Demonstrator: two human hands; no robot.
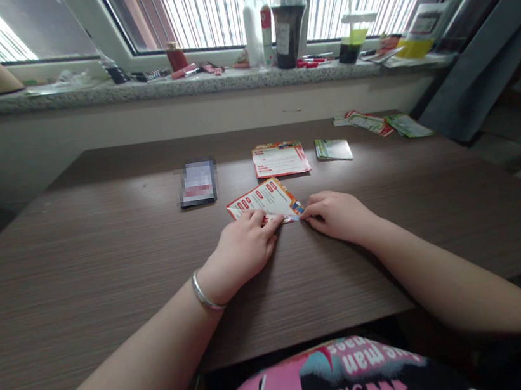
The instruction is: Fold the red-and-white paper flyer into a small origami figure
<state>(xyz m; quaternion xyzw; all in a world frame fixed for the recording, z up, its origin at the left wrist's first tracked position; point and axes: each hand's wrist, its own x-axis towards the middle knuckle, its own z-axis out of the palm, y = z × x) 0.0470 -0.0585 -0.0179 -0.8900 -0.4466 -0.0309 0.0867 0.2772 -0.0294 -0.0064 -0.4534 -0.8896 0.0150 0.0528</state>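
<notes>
A printed leaflet [270,197] with a red border, white middle and orange-and-blue end lies tilted on the table before me. My left hand [251,242], wearing a silver bangle at the wrist, holds it down along its near edge, fingers bent and covering part of the print. At its lower right corner, my right hand [335,214] pinches the paper between thumb and fingers. Just behind lies a similar leaflet or stack of them [281,160], lying flat. To its right is a small green-and-white stack of cards [334,149].
A phone-like blurred object [198,183] lies left of the leaflets. Several red and green packets [369,123] lie at the table's [83,276] far right. Bottles [252,30], drink cups [289,31] and small items crowd the stone windowsill [226,83].
</notes>
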